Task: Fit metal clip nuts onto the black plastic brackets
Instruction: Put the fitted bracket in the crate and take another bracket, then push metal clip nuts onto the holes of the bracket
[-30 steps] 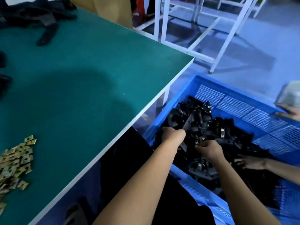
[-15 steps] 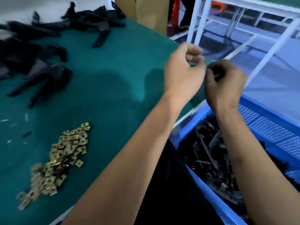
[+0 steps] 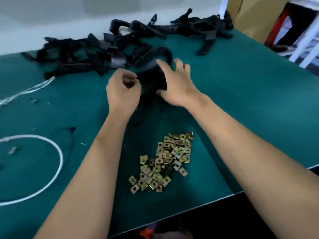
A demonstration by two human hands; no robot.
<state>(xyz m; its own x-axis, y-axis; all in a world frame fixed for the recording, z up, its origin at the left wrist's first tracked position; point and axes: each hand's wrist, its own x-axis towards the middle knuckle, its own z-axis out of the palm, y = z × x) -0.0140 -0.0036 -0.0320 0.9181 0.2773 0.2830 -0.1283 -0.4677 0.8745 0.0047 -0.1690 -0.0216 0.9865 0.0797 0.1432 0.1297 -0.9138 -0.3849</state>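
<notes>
1. Green mat (image 3: pixel 241 104) covers the table; it is the reference for everything below.
2. Person's left hand (image 3: pixel 123 88) is over the middle of the mat, fingers curled into a loose fist. It sits right against a black bracket (image 3: pixel 151 80); can't tell if it actually pinches the edge, too blurred.
3. Right hand (image 3: pixel 176 83) is on that same bracket: fingers spread over its top, thumb tucked under the near edge, so it's grasping it.
4. That bracket sits just above the mat surface, between both hands, at the near edge of the bracket pile.
5. Bracket pile (image 3: pixel 96 54) is strewn across the far side of the mat, with a second bunch (image 3: pixel 203 30) toward the far right corner.
6. Clip nuts (image 3: pixel 165 163), brass-coloured squares with centre holes, lie in a loose heap on the near part of the mat, between the two forearms, untouched.
7. White cord (image 3: pixel 58 156) loops on the mat's left side; another white strand (image 3: pixel 25 92) lies further back on the left.
8. Cardboard box (image 3: pixel 250 16) stands beyond the mat's far right corner.
</notes>
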